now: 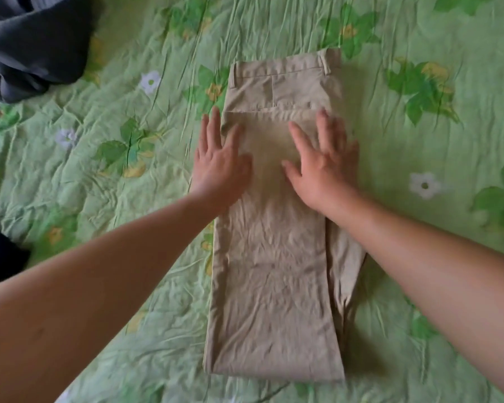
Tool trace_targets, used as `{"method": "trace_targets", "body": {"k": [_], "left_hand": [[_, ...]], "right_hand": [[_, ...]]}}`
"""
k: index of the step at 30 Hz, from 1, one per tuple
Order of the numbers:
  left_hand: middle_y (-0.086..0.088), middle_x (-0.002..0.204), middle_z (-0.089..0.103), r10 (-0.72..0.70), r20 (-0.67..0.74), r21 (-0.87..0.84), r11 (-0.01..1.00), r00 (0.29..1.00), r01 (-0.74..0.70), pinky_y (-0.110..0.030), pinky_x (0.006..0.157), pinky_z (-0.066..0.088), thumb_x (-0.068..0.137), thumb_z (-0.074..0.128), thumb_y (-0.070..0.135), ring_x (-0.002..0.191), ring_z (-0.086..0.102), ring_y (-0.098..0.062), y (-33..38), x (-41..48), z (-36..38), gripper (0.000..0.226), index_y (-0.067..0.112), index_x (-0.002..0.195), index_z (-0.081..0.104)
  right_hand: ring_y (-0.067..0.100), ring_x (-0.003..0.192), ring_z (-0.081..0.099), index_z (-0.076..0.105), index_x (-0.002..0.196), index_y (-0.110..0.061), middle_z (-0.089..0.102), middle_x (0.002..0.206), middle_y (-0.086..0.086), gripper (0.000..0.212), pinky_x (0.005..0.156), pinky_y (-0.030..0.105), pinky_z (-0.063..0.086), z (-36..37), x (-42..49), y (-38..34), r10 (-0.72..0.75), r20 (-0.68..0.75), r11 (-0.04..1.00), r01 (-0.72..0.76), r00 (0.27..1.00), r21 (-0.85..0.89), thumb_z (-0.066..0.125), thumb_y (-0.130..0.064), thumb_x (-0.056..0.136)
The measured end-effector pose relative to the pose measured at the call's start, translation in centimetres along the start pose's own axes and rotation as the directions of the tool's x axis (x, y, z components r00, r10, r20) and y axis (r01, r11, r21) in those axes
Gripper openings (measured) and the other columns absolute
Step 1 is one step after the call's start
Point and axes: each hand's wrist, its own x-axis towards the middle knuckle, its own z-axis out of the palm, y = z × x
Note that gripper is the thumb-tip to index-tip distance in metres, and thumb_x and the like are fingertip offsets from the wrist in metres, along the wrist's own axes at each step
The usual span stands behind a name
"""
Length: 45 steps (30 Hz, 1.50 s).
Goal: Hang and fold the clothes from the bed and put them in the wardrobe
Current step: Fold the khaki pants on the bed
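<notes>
Pressing our left hand and right hand flat, fingers straight and gripping nothing, we hold down the folded khaki trousers lying on the green floral bedspread; dark clothes lie far-left.

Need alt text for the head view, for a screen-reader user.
Two bare hands lie flat, fingers spread, on folded beige trousers laid on a green floral bedspread: the left hand at their left edge, the right hand near their right edge. A crumpled dark grey garment lies at the top left corner.
</notes>
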Motion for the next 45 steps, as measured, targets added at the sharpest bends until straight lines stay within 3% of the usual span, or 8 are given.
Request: {"method": "trace_targets", "body": {"k": [4, 17, 25, 30, 33, 38, 41, 45], "left_hand": [[-0.005, 0.168, -0.019, 0.144, 0.099, 0.194, 0.968, 0.985, -0.161, -0.052, 0.125, 0.0, 0.103, 0.026, 0.057, 0.153, -0.019, -0.028, -1.3, 0.5, 4.1, 0.067, 0.038, 0.16, -0.004], [-0.01, 0.168, -0.014, 0.211, 0.072, 0.244, 0.944, 0.975, -0.223, -0.063, 0.121, 0.0, 0.101, 0.028, 0.056, 0.154, -0.017, -0.03, 0.1, -6.2, 5.5, 0.069, 0.038, 0.16, -0.002], [-0.014, 0.169, -0.007, 0.257, 0.177, 0.368, 0.878, 0.95, -0.306, -0.06, 0.122, 0.004, 0.099, 0.023, 0.067, 0.155, -0.008, -0.035, -1.1, -10.0, 7.6, 0.07, 0.042, 0.16, 0.0], [-0.011, 0.168, -0.014, 0.229, 0.26, 0.328, 0.893, 0.938, -0.308, -0.057, 0.124, 0.002, 0.1, 0.024, 0.065, 0.155, -0.012, -0.033, -1.2, -9.9, 5.8, 0.07, 0.044, 0.158, -0.01], [-0.01, 0.167, -0.02, 0.178, 0.315, 0.313, 0.908, 0.932, -0.28, -0.053, 0.124, -0.001, 0.1, 0.03, 0.062, 0.154, -0.018, -0.03, -1.2, -11.1, 5.0, 0.073, 0.045, 0.156, -0.015], [-0.009, 0.164, -0.029, 0.104, 0.316, 0.328, 0.921, 0.943, -0.211, -0.053, 0.123, -0.01, 0.1, 0.022, 0.059, 0.151, -0.026, -0.028, -0.1, -12.3, 5.4, 0.07, 0.042, 0.156, -0.017], [-0.009, 0.164, -0.029, 0.108, 0.313, 0.336, 0.917, 0.944, -0.216, -0.053, 0.123, -0.011, 0.1, 0.02, 0.059, 0.151, -0.027, -0.028, -0.2, -12.3, 5.6, 0.07, 0.042, 0.156, -0.019], [-0.008, 0.163, -0.031, 0.108, 0.332, 0.325, 0.92, 0.937, -0.221, -0.052, 0.123, -0.013, 0.101, 0.02, 0.059, 0.15, -0.029, -0.027, -0.3, -12.3, 5.4, 0.069, 0.043, 0.155, -0.021]], "right_hand": [[0.037, 0.151, -0.024, -0.011, 0.157, -0.045, -0.034, 0.163, 0.005, 0.076, 0.115, 0.074, 0.002, 4.3, 0.5, 1.7, -0.061, 0.074, 0.988, 0.07, 0.995, -0.134, 0.022, -0.074, 0.095], [0.036, 0.156, -0.003, 0.033, 0.156, -0.019, -0.002, 0.169, 0.014, 0.069, 0.115, 0.074, 0.004, 6.6, -8.2, 2.1, -0.2, -0.027, 0.968, 0.194, 0.979, -0.157, 0.045, -0.054, 0.098], [0.031, 0.156, 0.002, 0.016, 0.162, -0.025, 0.004, 0.17, 0.009, 0.077, 0.122, 0.062, 0.005, 8.1, -11.7, 4.2, -0.304, 0.017, 0.938, 0.302, 0.953, -0.17, 0.026, -0.068, 0.099], [0.037, 0.152, 0.023, 0.037, 0.155, -0.007, 0.025, 0.164, 0.019, 0.07, 0.121, 0.055, 0.022, 5.3, -14.6, 7.0, -0.077, -0.069, 0.997, 0.076, 0.995, -0.011, 0.052, -0.047, 0.1], [0.044, 0.117, 0.057, 0.055, 0.138, 0.0, 0.058, 0.131, 0.022, 0.054, 0.095, 0.05, 0.047, 3.9, -18.0, 7.4, 0.154, -0.18, 0.976, -0.122, 0.972, 0.179, 0.068, -0.021, 0.09], [0.006, 0.077, 0.061, 0.06, 0.123, -0.016, 0.062, 0.086, -0.012, 0.038, 0.074, 0.024, 0.047, 3.3, -19.5, 4.9, 0.583, 0.253, 0.45, -0.566, 0.772, 0.691, 0.073, -0.02, 0.088], [0.018, 0.074, 0.064, 0.063, 0.083, -0.025, 0.066, 0.08, -0.001, 0.009, 0.07, 0.044, 0.054, 2.4, -18.0, 4.6, 0.603, 0.466, 0.087, -0.634, 0.648, 0.769, 0.072, -0.025, 0.087], [0.001, 0.054, 0.053, 0.058, 0.071, -0.025, 0.059, 0.059, -0.014, 0.019, 0.05, 0.019, 0.039, 1.5, -16.7, 4.7, 0.532, 0.144, 0.643, -0.509, 0.834, 0.572, 0.064, -0.026, 0.089]]}}
